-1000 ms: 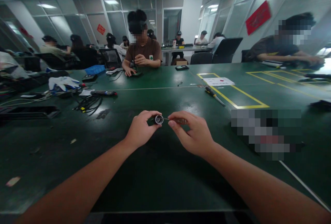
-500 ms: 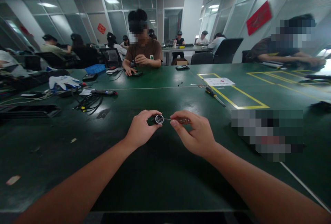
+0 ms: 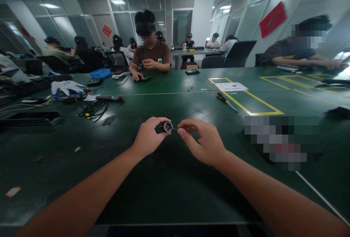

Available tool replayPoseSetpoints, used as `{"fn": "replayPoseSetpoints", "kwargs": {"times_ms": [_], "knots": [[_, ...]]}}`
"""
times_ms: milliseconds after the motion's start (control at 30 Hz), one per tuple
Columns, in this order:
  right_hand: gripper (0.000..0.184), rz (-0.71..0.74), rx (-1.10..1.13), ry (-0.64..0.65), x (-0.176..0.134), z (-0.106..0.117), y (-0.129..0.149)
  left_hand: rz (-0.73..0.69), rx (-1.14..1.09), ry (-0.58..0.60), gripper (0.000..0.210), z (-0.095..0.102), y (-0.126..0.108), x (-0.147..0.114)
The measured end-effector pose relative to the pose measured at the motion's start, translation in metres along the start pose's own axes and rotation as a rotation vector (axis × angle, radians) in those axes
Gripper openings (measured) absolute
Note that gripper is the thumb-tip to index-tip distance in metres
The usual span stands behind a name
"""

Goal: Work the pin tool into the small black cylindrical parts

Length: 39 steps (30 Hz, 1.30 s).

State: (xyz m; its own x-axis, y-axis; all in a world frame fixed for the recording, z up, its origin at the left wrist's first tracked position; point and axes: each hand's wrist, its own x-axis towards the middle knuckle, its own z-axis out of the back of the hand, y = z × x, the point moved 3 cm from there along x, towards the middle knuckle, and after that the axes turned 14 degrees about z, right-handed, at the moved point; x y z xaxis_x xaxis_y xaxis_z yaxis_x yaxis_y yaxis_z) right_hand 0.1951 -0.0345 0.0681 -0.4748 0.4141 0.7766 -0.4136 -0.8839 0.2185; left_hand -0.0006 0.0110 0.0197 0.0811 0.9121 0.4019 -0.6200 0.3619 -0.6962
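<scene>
Above the green table, my left hand (image 3: 149,136) pinches a small round connector (image 3: 167,127) between thumb and fingertips. Its silver ring and dark inside face me. My right hand (image 3: 205,140) is closed around the brownish, see-through handle of a small screwdriver (image 3: 191,128). The thin shaft points left, and its end is at the right rim of the connector; whether it touches a screw there I cannot tell. My palm and fingers partly cover the handle.
A larger yellow-black screwdriver (image 3: 227,101) lies beyond my right hand, near a white paper (image 3: 232,86). Black cables (image 3: 94,111), white gloves (image 3: 67,88) and a blue bin (image 3: 100,73) are at the left. A co-worker (image 3: 151,54) sits opposite.
My right hand has moved slightly left, bringing the screwdriver closer to the connector, and less of the shaft shows. My left hand has stayed almost still.
</scene>
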Motion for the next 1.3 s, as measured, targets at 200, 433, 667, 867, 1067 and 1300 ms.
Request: {"fn": "replayPoseSetpoints", "kwargs": {"times_ms": [200, 433, 667, 867, 1067, 1300], "knots": [[0.007, -0.001, -0.016, -0.018, 0.0000, 0.0022, 0.0016, -0.001, -0.001, -0.004, 0.031, 0.0010, -0.0016, 0.0000], [0.007, -0.006, -0.019, -0.003, 0.0006, 0.0020, 0.0020, 0.006, -0.022, 0.001, 0.031, 0.0014, -0.0013, -0.0008], [0.007, -0.009, 0.006, -0.039, 0.0003, 0.0028, 0.0031, -0.007, -0.022, -0.009, 0.032, 0.0017, -0.0032, -0.0010], [0.007, -0.016, 0.021, -0.028, 0.0011, 0.0020, 0.0032, -0.021, -0.018, -0.003, 0.031, 0.0017, -0.0044, -0.0010], [0.008, -0.019, 0.029, -0.002, 0.0006, 0.0010, 0.0021, -0.022, -0.013, 0.003, 0.031, 0.0021, -0.0042, -0.0009], [0.008, 0.006, 0.037, -0.008, 0.0003, 0.0007, 0.0036, -0.014, -0.019, -0.010, 0.032, 0.0027, -0.0039, -0.0007]]}}
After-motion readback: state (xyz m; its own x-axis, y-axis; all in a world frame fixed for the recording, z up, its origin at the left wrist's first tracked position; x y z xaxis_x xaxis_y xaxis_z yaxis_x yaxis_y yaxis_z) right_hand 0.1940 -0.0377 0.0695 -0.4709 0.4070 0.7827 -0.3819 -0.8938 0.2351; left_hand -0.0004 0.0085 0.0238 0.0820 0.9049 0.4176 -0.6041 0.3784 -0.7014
